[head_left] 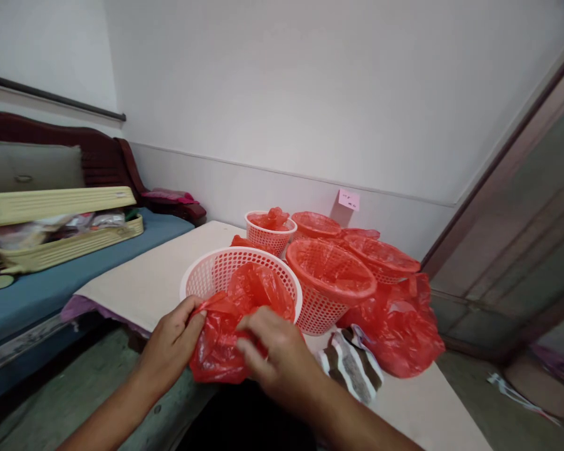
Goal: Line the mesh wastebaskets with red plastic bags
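A person's left hand (pixel 172 344) and right hand (pixel 275 354) both pinch a crumpled red plastic bag (pixel 230 326), which spills over the near rim of a white mesh basket (pixel 207 269) on a table (pixel 155 275). Behind and right of that basket stand red-lined baskets (pixel 331 275); a striped cloth (pixel 352 366) lies just right of it.

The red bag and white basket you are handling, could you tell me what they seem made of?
Red bag: thin plastic film, glossy, slightly translucent, sharply creased. White basket: probably rigid moulded plastic, with a lattice wall and smooth rim.
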`<move>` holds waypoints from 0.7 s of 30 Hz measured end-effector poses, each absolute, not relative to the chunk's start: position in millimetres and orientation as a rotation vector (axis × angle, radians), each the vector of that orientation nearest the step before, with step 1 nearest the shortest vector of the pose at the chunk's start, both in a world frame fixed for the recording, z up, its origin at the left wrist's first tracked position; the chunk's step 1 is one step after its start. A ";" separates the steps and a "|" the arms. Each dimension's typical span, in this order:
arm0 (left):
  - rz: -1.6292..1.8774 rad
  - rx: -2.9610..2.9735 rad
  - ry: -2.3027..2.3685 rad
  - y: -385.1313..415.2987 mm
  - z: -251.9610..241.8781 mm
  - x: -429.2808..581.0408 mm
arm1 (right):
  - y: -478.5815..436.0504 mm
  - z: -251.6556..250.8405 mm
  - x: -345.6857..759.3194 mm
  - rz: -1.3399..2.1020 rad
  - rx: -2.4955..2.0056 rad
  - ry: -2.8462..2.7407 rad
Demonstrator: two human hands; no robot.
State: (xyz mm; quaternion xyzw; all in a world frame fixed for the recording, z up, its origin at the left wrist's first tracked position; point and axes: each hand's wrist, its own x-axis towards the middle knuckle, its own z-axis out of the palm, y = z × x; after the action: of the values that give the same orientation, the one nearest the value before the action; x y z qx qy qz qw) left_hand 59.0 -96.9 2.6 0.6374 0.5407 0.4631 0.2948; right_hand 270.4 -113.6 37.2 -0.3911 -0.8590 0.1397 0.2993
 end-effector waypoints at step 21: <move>1.315 0.741 1.207 -158.8 -56.0 20.2 | -55.3 15.3 306.1 -0.338 -1.771 -2.177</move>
State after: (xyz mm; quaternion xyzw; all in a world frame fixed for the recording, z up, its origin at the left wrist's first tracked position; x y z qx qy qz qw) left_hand 20.2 -158.8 -56.0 0.3153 0.5139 0.5600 0.5682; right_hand 306.1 -55.3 15.3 -0.6187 -0.7606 -0.1182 0.1569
